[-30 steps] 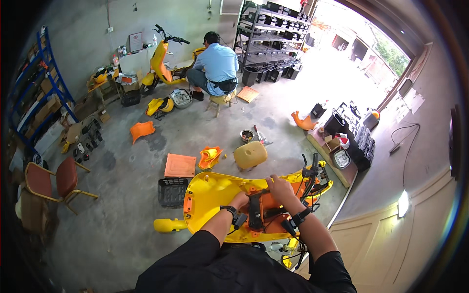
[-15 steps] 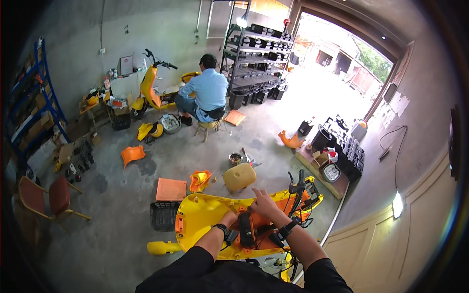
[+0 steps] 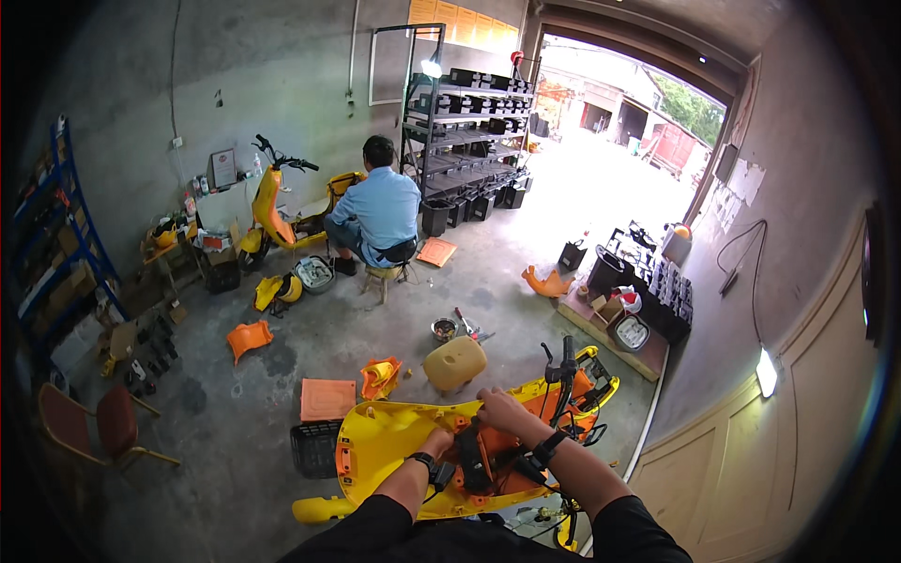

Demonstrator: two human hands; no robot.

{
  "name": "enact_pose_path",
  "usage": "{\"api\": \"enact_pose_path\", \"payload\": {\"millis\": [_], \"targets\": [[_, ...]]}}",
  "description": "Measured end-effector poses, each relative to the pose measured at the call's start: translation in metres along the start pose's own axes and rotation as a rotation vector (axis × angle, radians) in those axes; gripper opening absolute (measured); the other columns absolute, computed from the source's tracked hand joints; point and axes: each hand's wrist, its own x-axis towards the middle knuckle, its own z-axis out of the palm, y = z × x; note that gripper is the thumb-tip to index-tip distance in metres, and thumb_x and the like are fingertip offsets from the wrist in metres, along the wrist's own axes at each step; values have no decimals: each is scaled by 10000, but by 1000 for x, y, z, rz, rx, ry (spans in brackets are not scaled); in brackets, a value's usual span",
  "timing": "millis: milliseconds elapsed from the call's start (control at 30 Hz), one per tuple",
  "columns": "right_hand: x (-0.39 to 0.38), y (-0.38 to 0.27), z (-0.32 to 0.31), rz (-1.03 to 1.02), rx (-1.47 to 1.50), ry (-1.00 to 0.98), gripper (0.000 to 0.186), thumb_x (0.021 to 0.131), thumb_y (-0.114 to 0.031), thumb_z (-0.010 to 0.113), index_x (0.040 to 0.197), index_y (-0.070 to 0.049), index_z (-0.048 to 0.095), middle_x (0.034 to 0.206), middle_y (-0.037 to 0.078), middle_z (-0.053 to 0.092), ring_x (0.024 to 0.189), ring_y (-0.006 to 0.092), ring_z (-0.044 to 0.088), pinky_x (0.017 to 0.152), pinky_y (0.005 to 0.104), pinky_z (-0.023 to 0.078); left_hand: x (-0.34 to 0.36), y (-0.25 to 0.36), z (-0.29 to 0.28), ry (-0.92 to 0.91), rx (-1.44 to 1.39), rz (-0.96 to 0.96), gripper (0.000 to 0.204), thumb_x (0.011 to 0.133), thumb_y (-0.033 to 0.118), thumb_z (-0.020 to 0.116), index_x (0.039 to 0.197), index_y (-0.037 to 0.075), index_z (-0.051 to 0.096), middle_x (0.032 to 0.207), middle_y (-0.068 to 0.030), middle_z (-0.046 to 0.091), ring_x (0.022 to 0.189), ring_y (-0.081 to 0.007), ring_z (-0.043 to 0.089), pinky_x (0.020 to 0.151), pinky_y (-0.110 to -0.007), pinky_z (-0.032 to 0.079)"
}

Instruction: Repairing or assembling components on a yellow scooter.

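In the head view a yellow scooter body panel (image 3: 380, 436) lies below me, with an orange inner section (image 3: 530, 403), a black part (image 3: 481, 458), cables and black handlebars (image 3: 561, 371) at its right. My left hand (image 3: 436, 443) reaches into the panel left of the black part, its fingertips hidden. My right hand (image 3: 502, 413) is at the panel's far rim, above the black part, fingers bent; what they hold is too small to make out.
A person in blue (image 3: 380, 211) sits by another yellow scooter (image 3: 274, 206). Loose orange parts (image 3: 249, 340), a jerrycan (image 3: 455, 363) and a chair (image 3: 117, 422) stand on the floor. Black boxes fill a rack (image 3: 469, 141) and a low platform (image 3: 605, 338); a blue shelf (image 3: 66, 225) is left.
The scene has shifted in the view as my head moved, showing more wall above. My right hand's raised finger has bent down at the rim; my left hand stays inside the panel.
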Motion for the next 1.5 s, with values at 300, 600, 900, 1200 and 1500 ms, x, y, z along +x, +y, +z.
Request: {"api": "enact_pose_path", "payload": {"millis": [300,600,900,1200,1500], "targets": [[-1,-2,-15,156,-150,-222,479,911,-359,591,1308,-95,538,1145,247,621,1121,414,582,964,475,469,-5,3,-1,-4,-37,-29,317,987,256,492,1021,-12,658,833,-168,691,778,-290,701,686,-403,561],[-7,6,-14,-1,5,-41,490,857,-299,614,1304,-109,553,1099,188,643,1064,376,615,932,456,487,-5,-2,-3,-7,-53,-37,301,990,246,488,1028,-4,652,831,-156,690,765,-283,700,678,-398,564],[0,6,2,-8,-235,-32,327,904,-233,565,1173,-64,639,1102,203,639,1049,380,620,895,479,506,-8,-7,-4,-13,-47,-28,286,992,235,483,1036,4,646,829,-144,689,752,-277,700,670,-392,568],[-2,9,-1,-29,-28,-23,444,866,-249,566,1274,-73,560,1090,223,651,1028,415,625,902,510,496,-11,1,-5,-38,-49,-78,278,991,228,484,1035,6,645,829,-139,686,749,-273,698,668,-389,568],[-8,-11,-16,83,-154,-98,432,907,-282,542,1279,-63,542,1133,228,630,1045,405,622,888,500,498,-12,7,-5,-47,-62,-96,271,990,221,485,1033,7,645,830,-135,683,749,-271,696,668,-388,568]]}}
